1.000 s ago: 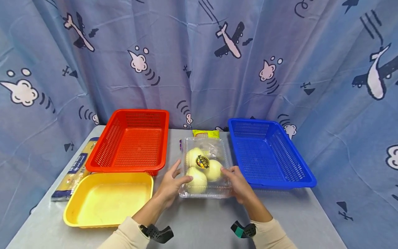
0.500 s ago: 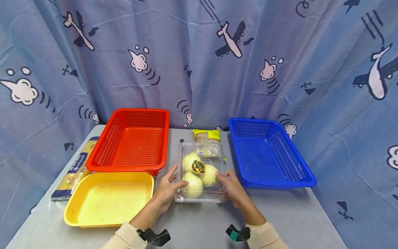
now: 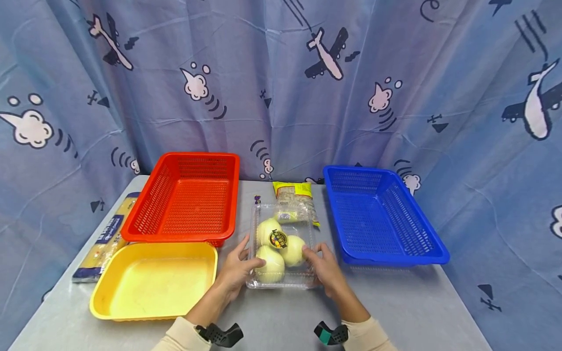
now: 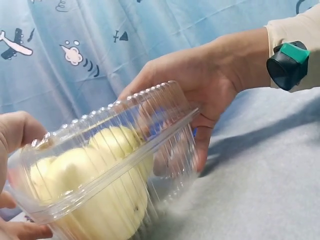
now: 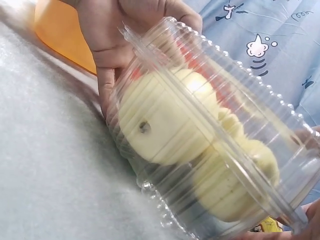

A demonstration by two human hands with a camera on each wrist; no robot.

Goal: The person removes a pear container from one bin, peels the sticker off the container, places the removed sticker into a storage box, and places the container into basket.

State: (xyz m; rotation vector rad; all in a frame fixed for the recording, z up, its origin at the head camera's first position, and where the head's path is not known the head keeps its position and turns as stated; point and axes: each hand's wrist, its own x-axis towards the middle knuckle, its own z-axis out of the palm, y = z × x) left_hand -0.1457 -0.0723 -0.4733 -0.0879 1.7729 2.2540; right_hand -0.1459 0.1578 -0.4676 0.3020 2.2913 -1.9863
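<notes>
A clear plastic clamshell box (image 3: 285, 283) holds several pale yellow round fruits (image 3: 270, 264), and a dark round sticker (image 3: 278, 239) marks its lid. In the head view my left hand (image 3: 234, 269) grips the box's left side, thumb over the lid. My right hand (image 3: 328, 271) grips the opposite side, its thumb also on top. The left wrist view shows the ribbed walls of the box close over the table, with the right hand (image 4: 195, 80) at the far side. In the right wrist view, one fruit (image 5: 165, 120) shows a dark spot at its end.
A red basket (image 3: 232, 204) and a yellow tub (image 3: 210, 273) stand on the left, beside a long noodle-like packet (image 3: 107, 231). To the right is a blue basket (image 3: 338, 243). Behind the box lie a yellow-topped bag (image 3: 303, 189) and a small purple item (image 3: 257, 199). A curtain (image 3: 281, 97) backs the table.
Both hands have drawn the box nearer and slightly left, then a little lower. More of the yellow-topped bag behind it now shows. The baskets and tub stay put.
</notes>
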